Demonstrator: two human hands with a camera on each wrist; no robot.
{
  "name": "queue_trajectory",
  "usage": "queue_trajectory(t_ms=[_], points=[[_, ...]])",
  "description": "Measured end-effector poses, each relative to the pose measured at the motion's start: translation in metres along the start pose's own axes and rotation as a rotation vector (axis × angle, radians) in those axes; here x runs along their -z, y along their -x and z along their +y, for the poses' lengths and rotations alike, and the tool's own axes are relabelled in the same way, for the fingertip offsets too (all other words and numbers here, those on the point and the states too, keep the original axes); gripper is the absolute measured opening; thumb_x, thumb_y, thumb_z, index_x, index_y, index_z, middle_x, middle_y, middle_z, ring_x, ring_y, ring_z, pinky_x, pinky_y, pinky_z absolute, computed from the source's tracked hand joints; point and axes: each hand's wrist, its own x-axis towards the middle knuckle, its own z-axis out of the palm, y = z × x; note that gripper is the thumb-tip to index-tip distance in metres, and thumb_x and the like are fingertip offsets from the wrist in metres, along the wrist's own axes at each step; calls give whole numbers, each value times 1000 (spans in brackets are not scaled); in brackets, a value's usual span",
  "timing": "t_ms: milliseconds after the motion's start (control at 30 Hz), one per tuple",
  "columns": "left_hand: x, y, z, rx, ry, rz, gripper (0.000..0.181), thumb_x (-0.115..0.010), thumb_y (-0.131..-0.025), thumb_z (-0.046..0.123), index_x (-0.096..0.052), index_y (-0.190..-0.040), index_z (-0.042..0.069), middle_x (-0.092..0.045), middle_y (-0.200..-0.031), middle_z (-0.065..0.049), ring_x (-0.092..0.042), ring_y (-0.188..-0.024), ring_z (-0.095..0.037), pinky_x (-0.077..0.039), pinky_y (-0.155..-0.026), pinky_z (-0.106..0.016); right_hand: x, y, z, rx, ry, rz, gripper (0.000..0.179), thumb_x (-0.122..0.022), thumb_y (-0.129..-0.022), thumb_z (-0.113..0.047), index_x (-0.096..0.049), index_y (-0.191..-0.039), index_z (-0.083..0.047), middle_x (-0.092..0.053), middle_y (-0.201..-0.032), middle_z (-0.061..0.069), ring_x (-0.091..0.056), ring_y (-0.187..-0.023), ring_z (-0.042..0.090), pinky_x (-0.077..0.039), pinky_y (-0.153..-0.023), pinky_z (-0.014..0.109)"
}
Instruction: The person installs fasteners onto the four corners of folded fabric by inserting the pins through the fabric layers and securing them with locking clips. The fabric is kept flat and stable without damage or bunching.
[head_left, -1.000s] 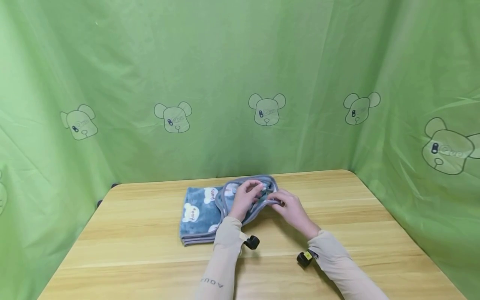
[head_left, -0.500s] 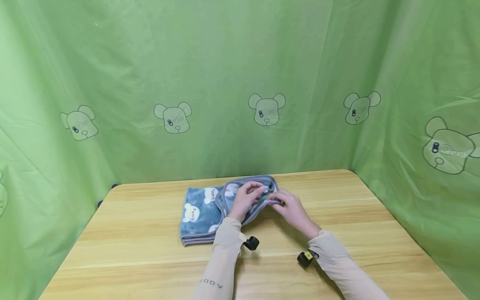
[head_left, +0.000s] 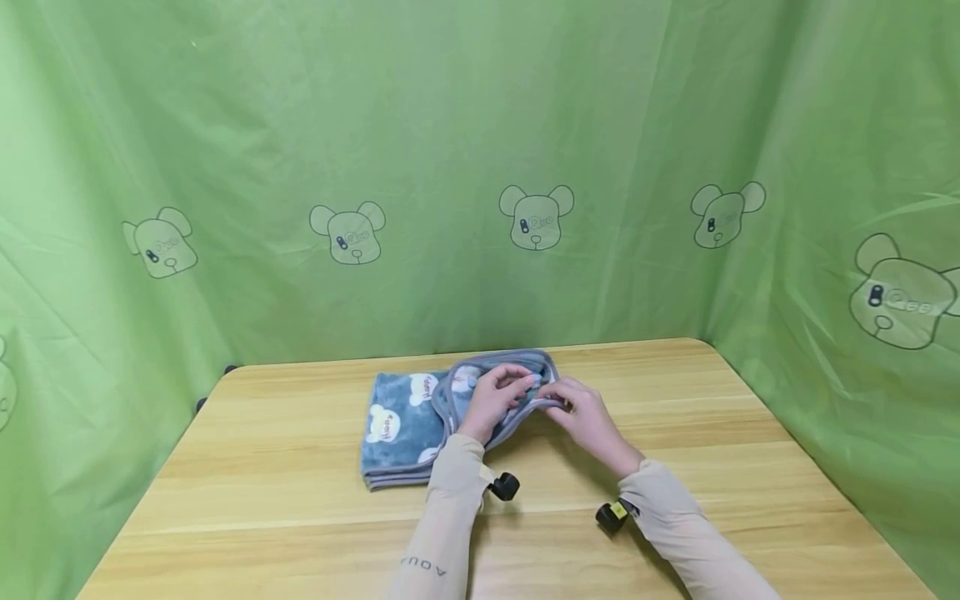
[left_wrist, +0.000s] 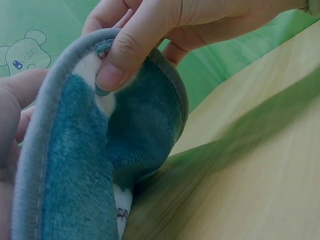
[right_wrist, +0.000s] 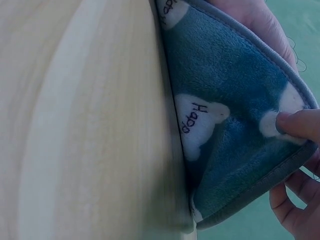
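Observation:
A folded plush blanket (head_left: 411,429), teal with white bear shapes and a grey-blue bound edge, lies on the table. Its right part is lifted into an open loop. My left hand (head_left: 491,402) pinches the cloth inside this raised part, a small pale blue piece showing at the fingertips. Close to its right, my right hand (head_left: 583,419) grips the bound edge between thumb and fingers. From the left wrist, a thumb (left_wrist: 112,72) presses on a white patch of the blanket (left_wrist: 75,150). The right wrist view shows the blanket's printed face (right_wrist: 225,60) pulled taut toward the fingers.
The wooden table (head_left: 262,450) extends around the blanket on all sides. A green curtain (head_left: 435,108) printed with bear heads rises behind the table and at both sides. Small black cameras, one of them the left wrist camera (head_left: 505,486), hang at the sleeves.
The left fingertips shift very slightly within the raised cloth. Both hands keep their hold, and the blanket stays in place.

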Motion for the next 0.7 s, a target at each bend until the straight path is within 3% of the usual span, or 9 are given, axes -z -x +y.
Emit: queue_trajectory(t_ms=[100, 300, 467, 700], points=[[0, -1, -1, -2, -2, -6, 26, -72, -88, 26, -68, -107, 8, -71, -91, 6, -66, -92, -24, -52, -75, -29, 0, 0, 0, -13, -3, -3, 18, -77, -77, 0, -73, -91, -11, -69, -89, 3, -59, -76, 11, -53, -68, 31], [0, -1, -4, -2, 7, -7, 29, -73, -87, 25, -68, -109, 7, -71, -93, 5, -66, -98, -34, -53, -78, -33, 0, 0, 0, -25, -3, -6, 18, -77, -77, 0, -71, -91, -11, -69, -88, 3, -58, -76, 9, -53, -69, 28], [0, 0, -3, -10, 2, -3, 28, -73, -88, 26, -68, -108, 8, -71, -93, 6, -66, -92, -26, -53, -76, -33, 0, 0, -1, -29, -10, -8, 18, -77, -77, -1, -71, -90, -11, -68, -87, 3, -57, -75, 10, -52, -68, 27], [0, 1, -2, -22, -7, -13, 28, -71, -89, 27, -68, -109, 8, -71, -95, 6, -65, -96, -30, -52, -75, -32, 0, 1, -1, -28, -12, -7, 18, -77, -77, 0, -71, -90, -10, -69, -88, 4, -58, -76, 11, -53, -69, 28]])
